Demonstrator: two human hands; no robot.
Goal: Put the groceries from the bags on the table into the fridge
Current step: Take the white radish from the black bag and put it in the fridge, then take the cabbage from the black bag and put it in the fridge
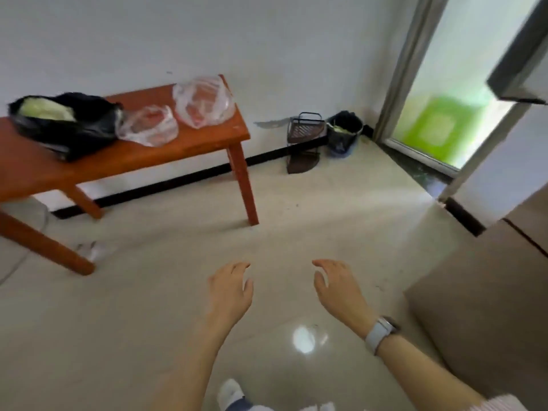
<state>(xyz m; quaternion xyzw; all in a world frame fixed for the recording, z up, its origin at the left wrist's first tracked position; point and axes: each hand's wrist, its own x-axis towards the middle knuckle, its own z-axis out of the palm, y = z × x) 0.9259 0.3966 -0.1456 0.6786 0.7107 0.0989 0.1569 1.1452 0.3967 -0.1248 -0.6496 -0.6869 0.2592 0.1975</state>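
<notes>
Groceries sit bagged on the orange-brown wooden table (pixel 184 149): a black plastic bag (pixel 74 129) showing pale green cabbage, then two clear plastic bags (pixel 149 126) with reddish contents. Over the floor, the left hand (pixel 229 289) and the right hand (pixel 338 287) hang loosely curled, holding nothing. The beige fridge cabinet (pixel 486 295) stands at right.

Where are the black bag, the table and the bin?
black bag (pixel 74 134): head view, on its crumpled front.
table (pixel 189 152): head view, on bare top near the right end.
bin (pixel 344 134): head view, on its side wall.
</notes>
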